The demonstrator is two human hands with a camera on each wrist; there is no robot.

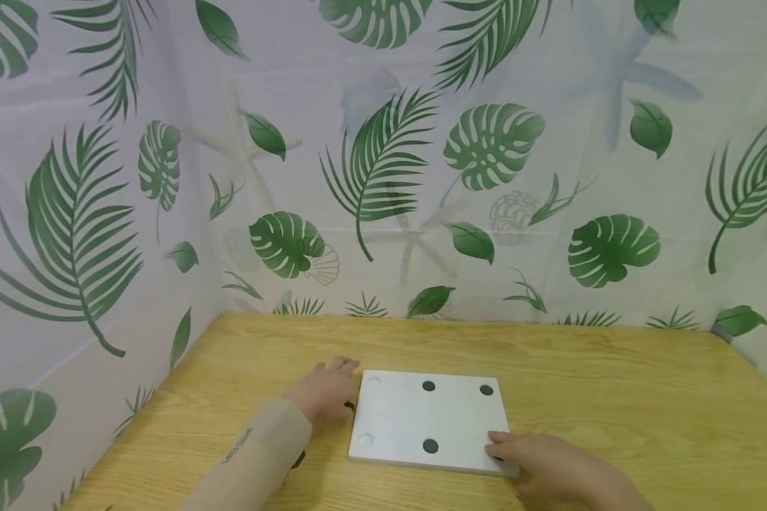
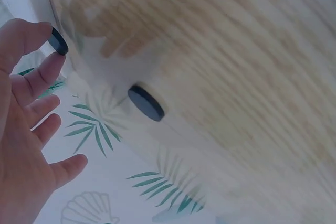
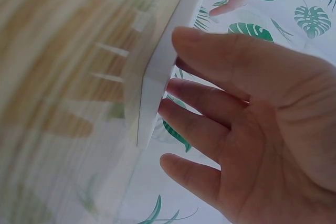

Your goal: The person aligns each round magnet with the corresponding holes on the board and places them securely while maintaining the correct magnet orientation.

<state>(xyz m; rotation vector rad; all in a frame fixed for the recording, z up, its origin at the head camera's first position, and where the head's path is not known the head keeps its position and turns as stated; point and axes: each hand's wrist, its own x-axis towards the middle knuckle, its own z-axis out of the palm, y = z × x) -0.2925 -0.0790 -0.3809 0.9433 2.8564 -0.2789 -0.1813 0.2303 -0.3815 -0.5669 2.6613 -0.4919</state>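
A white rectangular board (image 1: 460,419) lies flat on the table, dotted with black round discs (image 1: 429,386) and showing two bare round recesses (image 1: 373,382) at its left side. Just off that left edge is my left hand (image 1: 326,390). Its thumb and index finger pinch a small black disc (image 2: 60,41), while the other fingers are spread. A second loose black disc (image 2: 146,102) rests on the wood beside this hand. My right hand (image 1: 546,461) rests on the board's near right corner, its fingertips (image 3: 169,107) at the surface and partly covering one disc.
The light wooden table (image 1: 613,397) runs back to a hanging cloth (image 1: 409,163) printed with green leaves. More of the cloth closes off the left and right sides.
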